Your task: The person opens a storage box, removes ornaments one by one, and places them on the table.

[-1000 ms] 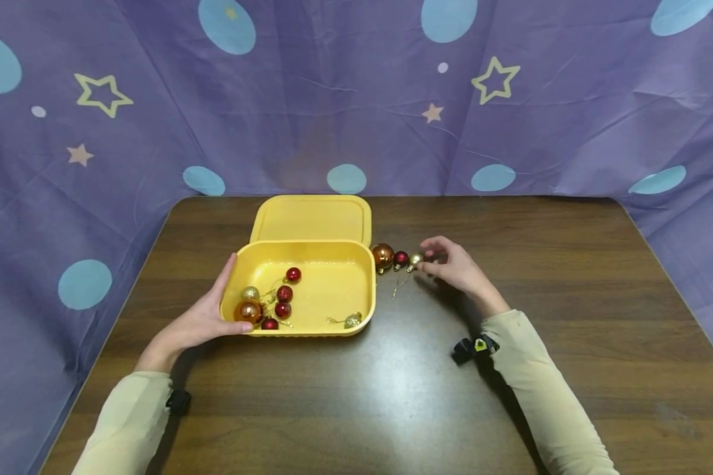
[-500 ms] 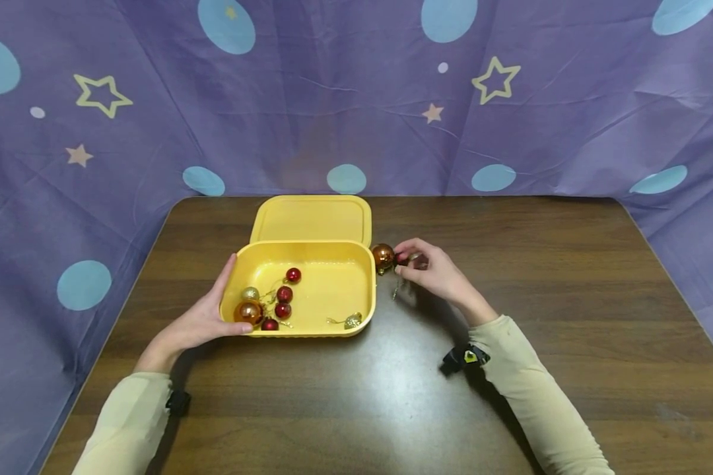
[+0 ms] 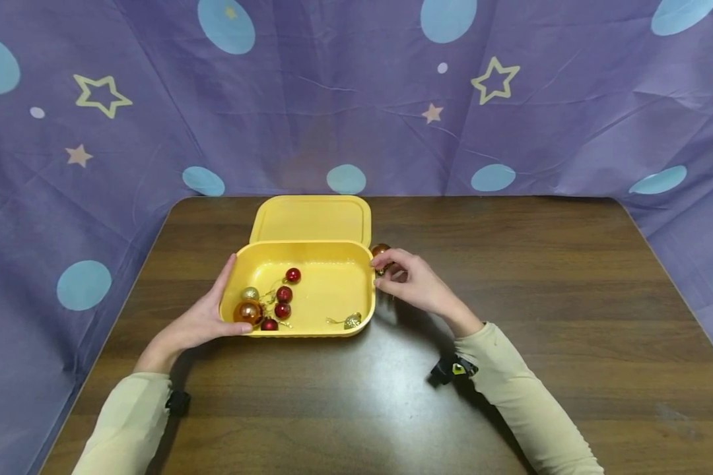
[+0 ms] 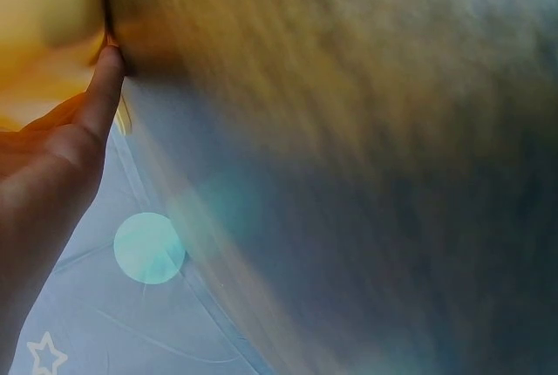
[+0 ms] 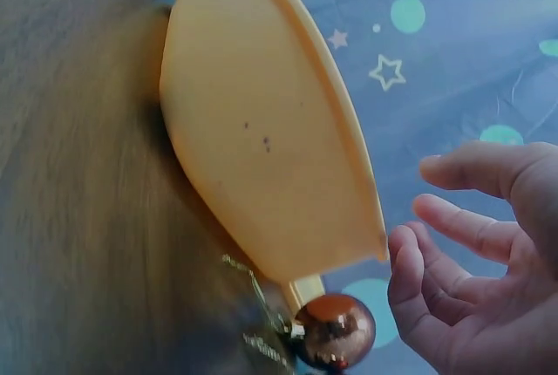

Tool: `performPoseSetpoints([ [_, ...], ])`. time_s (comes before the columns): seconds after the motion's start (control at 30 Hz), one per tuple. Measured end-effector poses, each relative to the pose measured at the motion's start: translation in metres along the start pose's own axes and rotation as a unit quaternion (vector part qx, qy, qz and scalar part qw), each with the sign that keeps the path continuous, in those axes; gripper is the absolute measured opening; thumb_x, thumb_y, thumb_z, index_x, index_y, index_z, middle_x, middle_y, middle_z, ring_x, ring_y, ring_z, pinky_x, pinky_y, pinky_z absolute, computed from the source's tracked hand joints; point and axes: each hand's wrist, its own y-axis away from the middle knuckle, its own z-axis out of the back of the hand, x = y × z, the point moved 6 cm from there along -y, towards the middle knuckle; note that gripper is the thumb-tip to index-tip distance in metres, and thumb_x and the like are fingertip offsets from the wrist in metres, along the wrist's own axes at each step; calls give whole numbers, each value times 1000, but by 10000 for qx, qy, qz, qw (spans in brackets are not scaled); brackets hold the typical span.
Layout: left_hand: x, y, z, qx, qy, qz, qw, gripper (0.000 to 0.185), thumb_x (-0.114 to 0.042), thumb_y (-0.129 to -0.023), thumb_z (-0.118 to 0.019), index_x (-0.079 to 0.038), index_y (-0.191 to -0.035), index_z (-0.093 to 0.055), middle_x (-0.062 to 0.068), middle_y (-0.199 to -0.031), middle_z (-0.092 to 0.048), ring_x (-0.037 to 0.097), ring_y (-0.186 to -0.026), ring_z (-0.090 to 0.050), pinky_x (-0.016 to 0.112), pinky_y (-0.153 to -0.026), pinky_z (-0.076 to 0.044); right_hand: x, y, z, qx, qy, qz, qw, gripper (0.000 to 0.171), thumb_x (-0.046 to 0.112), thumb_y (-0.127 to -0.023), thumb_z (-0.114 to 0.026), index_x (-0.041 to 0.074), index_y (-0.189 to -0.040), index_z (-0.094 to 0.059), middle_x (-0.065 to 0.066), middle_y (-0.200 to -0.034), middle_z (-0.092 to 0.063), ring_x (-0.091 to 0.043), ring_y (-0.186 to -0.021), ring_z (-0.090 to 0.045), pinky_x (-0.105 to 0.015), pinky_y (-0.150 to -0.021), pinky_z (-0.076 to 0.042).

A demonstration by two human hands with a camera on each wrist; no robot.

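An open yellow box (image 3: 309, 245) stands on the brown table, its lid (image 3: 311, 220) lying flat behind it. Inside lie several small baubles: a large copper one (image 3: 249, 311), red ones (image 3: 284, 293) and gold ones (image 3: 352, 321). My left hand (image 3: 216, 300) rests against the box's left end with straight fingers (image 4: 100, 87), the thumb along the front rim. My right hand (image 3: 385, 269) hovers at the box's right wall, fingers loosely bent and the palm bare in the right wrist view (image 5: 462, 262). A copper bauble (image 3: 380, 250) (image 5: 336, 330) sits beside the box corner (image 5: 261, 131), just past the fingertips.
A purple cloth (image 3: 511, 132) with stars and blue dots hangs close behind and on both sides of the table (image 3: 570, 297). Thin gold hanging strings (image 5: 261, 340) trail on the wood by the copper bauble. The left wrist view is heavily blurred.
My right hand has moved left along the table to the box's right wall. The small red and gold baubles seen beside the copper one are now hidden under it. The left hand has stayed put.
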Motion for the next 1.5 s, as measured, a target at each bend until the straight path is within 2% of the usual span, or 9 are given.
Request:
performPoseSetpoints([
  [0.13, 0, 0, 1, -16, -27, -30, 10000, 124, -5, -76, -81, -31, -154, 12, 12, -159, 12, 37, -141, -2, 9, -103, -13, 9, -3, -10, 90, 54, 210, 9997, 27, -2, -84, -70, -4, -110, -63, -20, -106, -62, -22, -86, -60, -36, -75, -52],
  [0.4, 0, 0, -1, 5, 15, -64, 10000, 124, -4, -76, -81, -26, -154, 13, 14, -159, 13, 40, -140, -4, 4, -100, -16, 25, -9, -32, 422, 279, 712, 9962, 26, 4, -85, -70, 2, -110, -64, -8, -104, -63, -23, -90, -60, -30, -77, -51],
  [0.57, 1, 0, -1, 8, 51, -69, 10000, 124, -4, -76, -81, -31, -153, 13, 14, -159, 14, 39, -140, -4, 4, -100, -16, 30, -15, -48, 770, 206, 717, 9942, 27, 2, -84, -69, 0, -110, -64, -14, -105, -61, -21, -90, -60, -28, -78, -52],
  [0.73, 1, 1, 0, 24, 21, -91, 10000, 125, -4, -75, -81, -32, -153, 13, 14, -159, 15, 40, -140, -3, 5, -99, -16, 35, -22, -67, 1241, 504, 863, 9872, 27, 2, -84, -68, -3, -111, -63, -19, -105, -60, -23, -91, -59, -27, -77, -52],
  [1.07, -1, -1, 0, 16, 76, -131, 9999, 125, -3, -75, -81, -27, -154, 13, 14, -159, 14, 40, -140, -2, 6, -101, -16, 42, -37, -103, 1957, 863, 1017, 9715, 30, 5, -86, -69, -2, -115, -63, -15, -111, -62, -21, -91, -62, -18, -76, -49],
  [1.17, -2, -1, 0, 15, 28, -110, 9999, 124, -4, -75, -81, -24, -154, 13, 14, -159, 14, 40, -141, -3, 12, -105, -15, 42, -40, -113, 2135, 744, 910, 9699, 33, 3, -86, -69, -2, -118, -62, -16, -114, -62, -20, -92, -62, -18, -77, -49],
  [1.37, -4, -1, -1, 41, 3, -39, 10000, 125, -3, -74, -81, -22, -154, 13, 14, -159, 13, 40, -140, -6, 38, -112, -13, 40, -47, -128, 2398, 606, 695, 9664, 35, 1, -86, -69, -2, -120, -61, -14, -119, -61, -24, -98, -63, -18, -80, -49],
  [1.47, -3, -1, -1, 48, 32, -5, 10000, 125, -3, -74, -81, -24, -154, 13, 14, -159, 13, 40, -140, -8, 44, -111, -13, 39, -50, -135, 2458, 740, 679, 9641, 38, 2, -86, -69, -1, -123, -60, -13, -120, -61, -23, -99, -62, -18, -81, -48],
  [1.5, -3, 0, -1, 47, 48, -1, 10000, 125, -3, -75, -81, -25, -154, 13, 15, -159, 12, 41, -140, -8, 39, -111, -15, 39, -51, -136, 2471, 784, 669, 9635, 39, 2, -86, -69, -1, -124, -60, -13, -121, -60, -23, -99, -62, -18, -81, -48],
])
